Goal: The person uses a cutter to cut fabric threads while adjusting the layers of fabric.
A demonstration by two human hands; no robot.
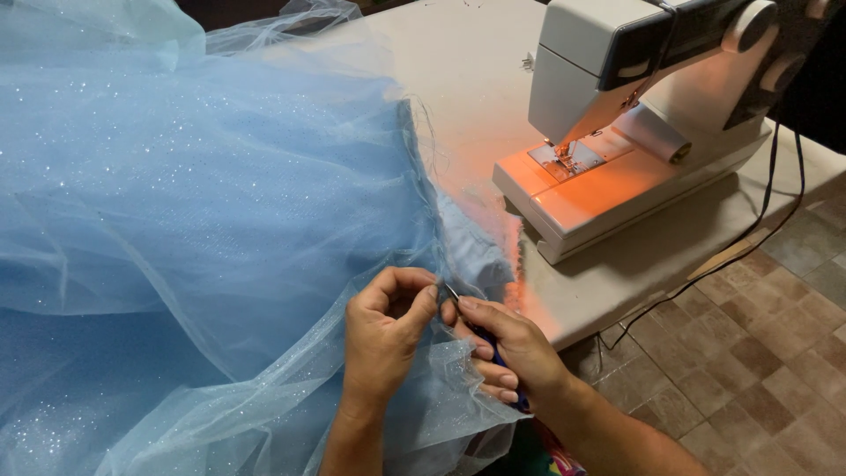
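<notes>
Pinching the seam edge of a glittery pale-blue tulle skirt on the white table, the left hand steadies fabric while the right hand grips a small blue-handled seam ripper; seam-picking appears underway, demanding fine control beside the white sewing machine.

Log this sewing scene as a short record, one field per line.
Left hand: left hand pinches the edge of the blue tulle fabric
Right hand: right hand grips a small blue-handled tool, metal tip at the pinched edge
Fabric: glittery, sheer, heaped over the table
Machine: white sewing machine, lamp on, nothing under its needle
Cable: black cord hangs off the table edge
Floor: brown tiles
</notes>
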